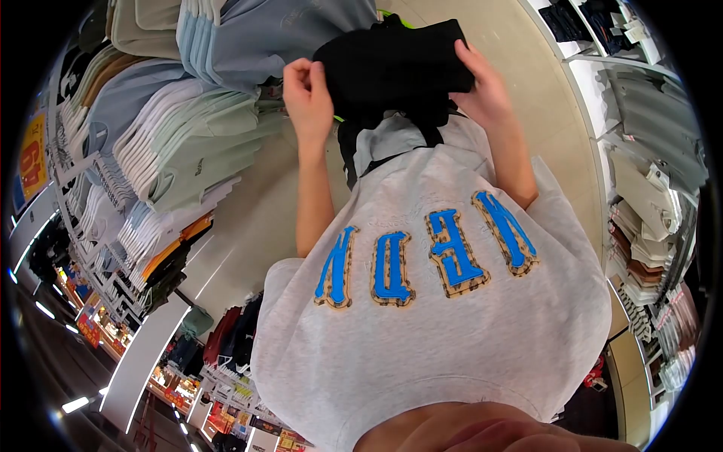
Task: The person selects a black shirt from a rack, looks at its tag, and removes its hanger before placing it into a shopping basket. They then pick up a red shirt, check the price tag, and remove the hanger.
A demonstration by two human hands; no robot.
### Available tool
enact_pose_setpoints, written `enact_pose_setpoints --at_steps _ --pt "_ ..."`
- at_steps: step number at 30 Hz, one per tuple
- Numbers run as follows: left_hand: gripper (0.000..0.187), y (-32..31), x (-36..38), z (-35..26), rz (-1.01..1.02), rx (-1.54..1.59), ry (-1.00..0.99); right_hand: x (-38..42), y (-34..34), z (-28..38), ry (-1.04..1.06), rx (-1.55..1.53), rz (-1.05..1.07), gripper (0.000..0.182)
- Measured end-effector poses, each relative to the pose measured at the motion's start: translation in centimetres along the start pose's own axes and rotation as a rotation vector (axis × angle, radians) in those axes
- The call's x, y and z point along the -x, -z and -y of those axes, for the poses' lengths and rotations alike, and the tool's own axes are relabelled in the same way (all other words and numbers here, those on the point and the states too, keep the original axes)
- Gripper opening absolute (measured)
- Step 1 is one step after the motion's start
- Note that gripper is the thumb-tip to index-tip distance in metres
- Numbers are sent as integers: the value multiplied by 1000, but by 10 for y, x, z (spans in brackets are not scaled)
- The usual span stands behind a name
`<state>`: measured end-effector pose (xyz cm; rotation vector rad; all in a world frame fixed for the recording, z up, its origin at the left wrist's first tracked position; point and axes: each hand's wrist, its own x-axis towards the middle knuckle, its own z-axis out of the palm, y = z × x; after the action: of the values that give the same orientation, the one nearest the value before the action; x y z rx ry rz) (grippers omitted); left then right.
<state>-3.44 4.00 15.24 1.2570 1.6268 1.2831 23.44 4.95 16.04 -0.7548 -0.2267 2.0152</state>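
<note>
A folded black cloth item is held out in front of my body at the top of the view. At its left edge, my left hand has its thumb and curled fingers closed on the fabric. My right hand grips the opposite edge, thumb on top and the other fingers partly hidden beneath. Below the cloth, black straps and grey fabric show against the grey shirt with blue letters that I wear.
Racks of hanging shirts stand close on the left, some beside my left hand. Shelves with folded clothes and hanging garments line the right. A pale floor runs between them. More racks and lit displays are at the lower left.
</note>
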Motion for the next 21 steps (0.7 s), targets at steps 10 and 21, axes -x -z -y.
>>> enact_pose_setpoints --at_steps 10,21 --pt "89 -27 21 -50 367 -247 -420 -5 -2 -8 55 196 -73 37" --pt "45 -39 22 -12 377 263 38 -6 -33 9 -4 330 270 58"
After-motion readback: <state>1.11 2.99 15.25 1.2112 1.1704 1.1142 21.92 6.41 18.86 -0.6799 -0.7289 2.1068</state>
